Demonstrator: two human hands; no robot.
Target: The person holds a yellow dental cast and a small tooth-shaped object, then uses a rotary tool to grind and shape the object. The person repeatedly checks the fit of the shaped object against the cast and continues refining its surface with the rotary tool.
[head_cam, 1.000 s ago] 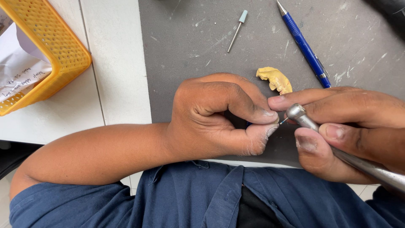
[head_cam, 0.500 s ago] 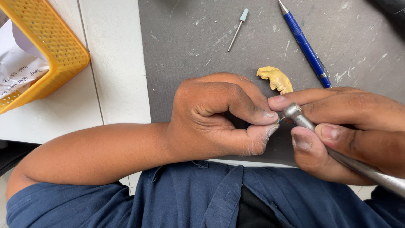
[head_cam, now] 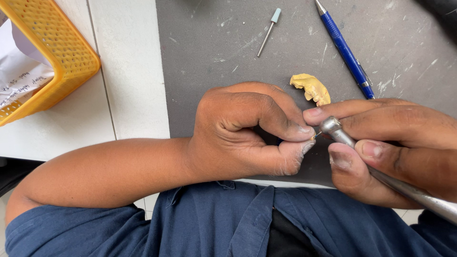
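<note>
A yellow perforated basket (head_cam: 57, 52) sat upper left; the mat (head_cam: 214, 43) was scuffed dark grey, the pen (head_cam: 345, 50) blue, the plaster cast (head_cam: 312, 88) pale yellow, the handpiece (head_cam: 381, 178) silver.

Scratched grey mat (head_cam: 214, 43) on white, perhaps laminate, tabletop (head_cam: 128, 71)

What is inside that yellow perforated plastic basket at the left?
The yellow perforated plastic basket holds white paper slips with handwriting. Its wall and the picture's edge hide whatever else lies in it.
</note>
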